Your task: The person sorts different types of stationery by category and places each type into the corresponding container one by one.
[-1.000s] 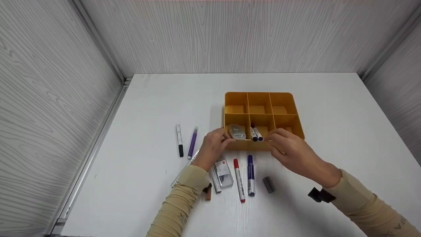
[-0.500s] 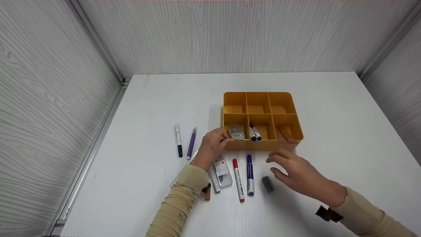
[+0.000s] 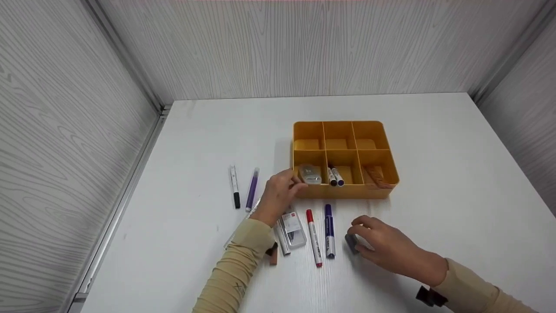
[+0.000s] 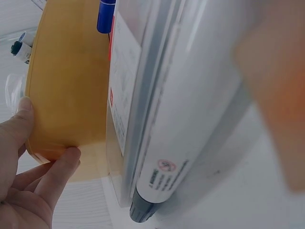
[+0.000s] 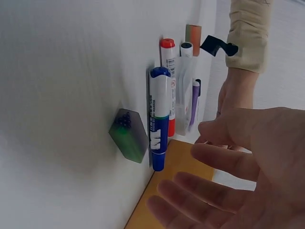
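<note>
One block (image 5: 129, 137) we see green only from right wrist lies near loose-fingered right hand (image 3: 388, 244), left hand (image 3: 278, 192) gripping box (image 3: 343, 192).

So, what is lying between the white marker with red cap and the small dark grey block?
Between the red-capped marker and the small dark grey block lies one thick blue and white marker; the head and right wrist views show it.
</note>
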Tool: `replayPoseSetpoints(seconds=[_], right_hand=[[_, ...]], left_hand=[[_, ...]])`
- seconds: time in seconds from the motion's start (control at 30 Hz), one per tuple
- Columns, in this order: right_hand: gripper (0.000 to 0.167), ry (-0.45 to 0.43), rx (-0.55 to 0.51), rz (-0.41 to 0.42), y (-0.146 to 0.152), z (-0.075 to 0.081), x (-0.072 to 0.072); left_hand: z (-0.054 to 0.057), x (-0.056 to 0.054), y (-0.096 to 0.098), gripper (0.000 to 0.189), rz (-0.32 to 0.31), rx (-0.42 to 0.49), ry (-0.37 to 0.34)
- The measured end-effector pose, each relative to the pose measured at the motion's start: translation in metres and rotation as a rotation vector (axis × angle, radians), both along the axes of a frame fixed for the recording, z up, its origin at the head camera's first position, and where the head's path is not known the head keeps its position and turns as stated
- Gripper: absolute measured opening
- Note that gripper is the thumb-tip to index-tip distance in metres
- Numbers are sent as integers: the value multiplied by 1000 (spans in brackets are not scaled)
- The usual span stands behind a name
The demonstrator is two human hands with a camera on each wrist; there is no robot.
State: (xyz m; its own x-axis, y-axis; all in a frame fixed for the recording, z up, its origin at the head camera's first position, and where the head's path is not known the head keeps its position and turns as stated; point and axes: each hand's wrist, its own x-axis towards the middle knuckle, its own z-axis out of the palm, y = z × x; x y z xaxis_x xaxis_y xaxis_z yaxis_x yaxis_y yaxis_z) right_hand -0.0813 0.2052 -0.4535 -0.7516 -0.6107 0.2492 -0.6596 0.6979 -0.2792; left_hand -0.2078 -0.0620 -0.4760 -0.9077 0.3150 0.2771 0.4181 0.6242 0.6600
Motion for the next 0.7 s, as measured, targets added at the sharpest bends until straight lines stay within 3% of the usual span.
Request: replayPoseSetpoints(seconds=[0.27, 0.5, 0.7], right_hand=[[36, -99, 88, -29, -2, -13, 5], [24, -36, 69, -22, -6, -21, 4], [26, -62, 67, -15, -8, -21, 2]], left_hand=[[0, 1, 0, 21, 7, -2, -8], [1, 1, 1, 22, 21, -26, -11], [1, 1, 2, 21, 28, -24, -31]])
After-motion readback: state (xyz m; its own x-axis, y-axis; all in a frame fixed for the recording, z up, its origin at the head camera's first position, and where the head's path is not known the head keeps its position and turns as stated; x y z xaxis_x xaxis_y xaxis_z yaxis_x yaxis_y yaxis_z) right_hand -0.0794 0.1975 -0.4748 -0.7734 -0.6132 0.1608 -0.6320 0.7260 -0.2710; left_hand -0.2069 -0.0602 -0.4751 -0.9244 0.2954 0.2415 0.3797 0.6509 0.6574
